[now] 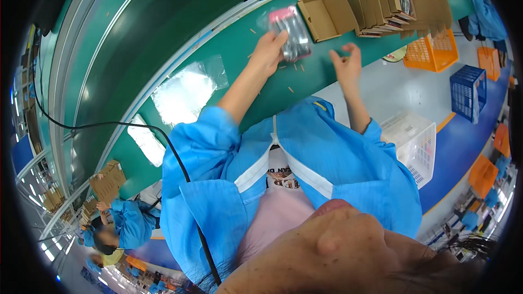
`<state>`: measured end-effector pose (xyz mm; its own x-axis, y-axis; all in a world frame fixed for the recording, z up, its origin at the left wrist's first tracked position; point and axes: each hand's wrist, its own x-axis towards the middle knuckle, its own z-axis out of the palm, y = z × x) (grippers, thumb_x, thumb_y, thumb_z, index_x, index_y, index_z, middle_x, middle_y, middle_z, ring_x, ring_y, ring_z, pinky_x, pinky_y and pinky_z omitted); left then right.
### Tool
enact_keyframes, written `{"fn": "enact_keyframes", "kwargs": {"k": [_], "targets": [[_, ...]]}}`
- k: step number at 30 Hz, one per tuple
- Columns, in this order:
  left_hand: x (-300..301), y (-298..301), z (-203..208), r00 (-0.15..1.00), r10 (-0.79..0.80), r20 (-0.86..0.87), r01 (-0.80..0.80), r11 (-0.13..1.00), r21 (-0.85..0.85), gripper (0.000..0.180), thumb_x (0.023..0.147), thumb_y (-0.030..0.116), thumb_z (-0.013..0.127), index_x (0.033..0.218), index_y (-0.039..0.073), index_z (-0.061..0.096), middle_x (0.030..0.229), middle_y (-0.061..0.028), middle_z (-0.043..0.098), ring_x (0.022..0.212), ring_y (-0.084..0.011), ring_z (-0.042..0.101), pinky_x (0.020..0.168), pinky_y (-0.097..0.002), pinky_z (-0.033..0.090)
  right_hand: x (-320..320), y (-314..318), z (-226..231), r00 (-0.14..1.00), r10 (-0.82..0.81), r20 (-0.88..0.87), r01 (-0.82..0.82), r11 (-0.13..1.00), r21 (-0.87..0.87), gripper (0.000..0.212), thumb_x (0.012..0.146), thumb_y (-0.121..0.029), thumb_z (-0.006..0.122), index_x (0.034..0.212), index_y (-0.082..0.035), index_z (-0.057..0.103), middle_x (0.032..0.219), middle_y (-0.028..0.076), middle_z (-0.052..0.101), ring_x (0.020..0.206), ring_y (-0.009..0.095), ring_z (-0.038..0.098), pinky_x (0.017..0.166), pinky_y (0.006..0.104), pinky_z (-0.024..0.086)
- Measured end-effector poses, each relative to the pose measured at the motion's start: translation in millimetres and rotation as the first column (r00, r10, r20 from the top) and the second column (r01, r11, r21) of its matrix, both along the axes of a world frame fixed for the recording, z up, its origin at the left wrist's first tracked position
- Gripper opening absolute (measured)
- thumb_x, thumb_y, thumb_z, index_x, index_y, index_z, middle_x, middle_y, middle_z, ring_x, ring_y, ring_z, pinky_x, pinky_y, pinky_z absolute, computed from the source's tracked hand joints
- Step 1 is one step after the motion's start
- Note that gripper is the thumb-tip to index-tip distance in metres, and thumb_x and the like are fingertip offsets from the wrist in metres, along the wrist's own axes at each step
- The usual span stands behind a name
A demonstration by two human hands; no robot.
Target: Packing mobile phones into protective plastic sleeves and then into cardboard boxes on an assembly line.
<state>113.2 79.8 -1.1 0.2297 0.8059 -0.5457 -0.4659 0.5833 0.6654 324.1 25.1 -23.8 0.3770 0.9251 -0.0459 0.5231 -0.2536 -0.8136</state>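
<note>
Over the green bench, my left hand (269, 53) grips a clear plastic packet (296, 32) with a pink top and dark contents, slightly blurred. The packet is beside an open, shallow cardboard box (317, 19), whose lid is folded up on its right side. No contents show in that box. My right hand (347, 65) hovers near the bench's front edge, below the box. Its thumb and fingers are apart, with nothing between them.
Upright cardboard boxes (370, 2) stand in a row on the right, some holding packets. Clear plastic bags (185, 92) lie left on the bench (239, 68). Orange (430, 51), blue (468, 93) and white crates (412, 144) stand rightward. A black cable (117, 123) crosses the left; co-workers (131, 223) are nearby.
</note>
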Motion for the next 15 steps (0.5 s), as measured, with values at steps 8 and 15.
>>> {"fn": "enact_keyframes", "kwargs": {"k": [8, 15], "targets": [[103, 57, -24, 0.109, 0.277, -0.955, 0.47, 0.832, 0.295, 0.049, 0.074, 0.037, 0.069, 0.101, -0.003, 0.056, 0.113, -0.0232, 0.053, 0.113, -0.04, 0.044, 0.091, -0.0529, 0.033, 25, 62, -46, 0.997, 0.009, -0.08, -0.002, 0.997, 0.083, 0.039, 0.082, -0.019, 0.066, 0.11, 0.006, 0.054, 0.101, 0.02, 0.061, 0.084, 0.029, 0.064, 0.073, 0.0326, 0.05], [95, 53, -61, -0.12, 0.562, -0.819, 0.766, 0.577, 0.284, 0.071, 0.08, 0.037, 0.064, 0.135, 0.0, 0.038, 0.147, -0.0231, 0.023, 0.135, -0.0376, 0.023, 0.108, -0.0536, 0.021, 5, 56, -15, 1.0, -0.024, -0.019, 0.028, 0.967, 0.255, 0.022, 0.092, -0.015, 0.054, 0.088, 0.005, 0.061, 0.084, 0.015, 0.061, 0.057, 0.021, 0.062, 0.052, 0.033, 0.05]]}}
